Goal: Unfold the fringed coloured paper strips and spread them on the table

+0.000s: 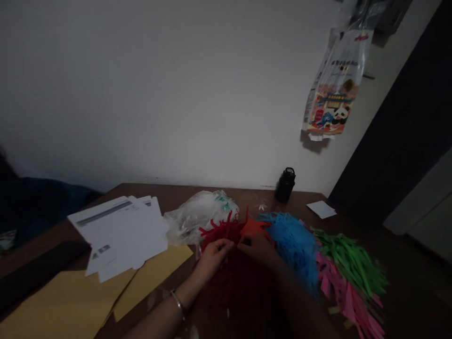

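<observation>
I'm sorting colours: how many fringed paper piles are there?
4: red at the left hand, blue beside it, green farther right, pink beneath the green; more may be hidden.

The fingertips of the left hand (213,256) and the right hand (257,247) are lost in the dim red paper strips (226,233) at lower centre, so whether anything is held cannot be told. The yellow sheets (52,306) are cropped at lower left, the pink strips (349,301) at lower right. The print on the hanging bag (335,84), upper right, is too small to be read.
</observation>
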`<act>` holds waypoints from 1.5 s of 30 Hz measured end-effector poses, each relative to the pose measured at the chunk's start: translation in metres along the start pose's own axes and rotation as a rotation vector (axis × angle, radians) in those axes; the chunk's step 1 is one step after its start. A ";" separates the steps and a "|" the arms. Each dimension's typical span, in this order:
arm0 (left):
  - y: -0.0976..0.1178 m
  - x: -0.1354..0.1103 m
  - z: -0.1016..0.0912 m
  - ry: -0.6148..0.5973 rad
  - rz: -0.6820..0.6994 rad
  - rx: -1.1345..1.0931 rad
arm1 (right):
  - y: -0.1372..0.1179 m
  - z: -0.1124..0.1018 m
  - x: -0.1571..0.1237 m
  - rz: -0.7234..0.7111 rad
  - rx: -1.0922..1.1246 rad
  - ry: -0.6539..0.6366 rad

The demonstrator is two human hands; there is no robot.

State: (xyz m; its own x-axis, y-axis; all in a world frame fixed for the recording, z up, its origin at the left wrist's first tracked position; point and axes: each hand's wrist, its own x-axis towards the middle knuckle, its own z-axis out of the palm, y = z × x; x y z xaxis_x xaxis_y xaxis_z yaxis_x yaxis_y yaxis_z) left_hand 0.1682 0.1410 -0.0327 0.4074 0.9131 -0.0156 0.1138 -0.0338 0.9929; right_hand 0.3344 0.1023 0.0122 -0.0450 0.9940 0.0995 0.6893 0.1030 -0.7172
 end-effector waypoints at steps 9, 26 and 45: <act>0.001 0.001 0.002 0.046 0.105 0.060 | -0.004 -0.003 0.000 0.002 -0.032 0.042; 0.003 -0.001 0.001 0.128 0.246 0.180 | 0.001 -0.008 0.000 0.041 0.026 -0.048; 0.017 -0.010 0.002 0.194 0.393 0.191 | 0.005 -0.008 0.004 0.202 0.557 -0.096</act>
State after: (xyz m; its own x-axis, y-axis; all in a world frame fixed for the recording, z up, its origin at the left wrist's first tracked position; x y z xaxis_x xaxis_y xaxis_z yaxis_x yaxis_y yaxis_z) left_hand 0.1677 0.1302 -0.0156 0.2786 0.8745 0.3971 0.1571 -0.4494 0.8794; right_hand 0.3435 0.1067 0.0147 -0.0354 0.9921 -0.1206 0.2093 -0.1107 -0.9716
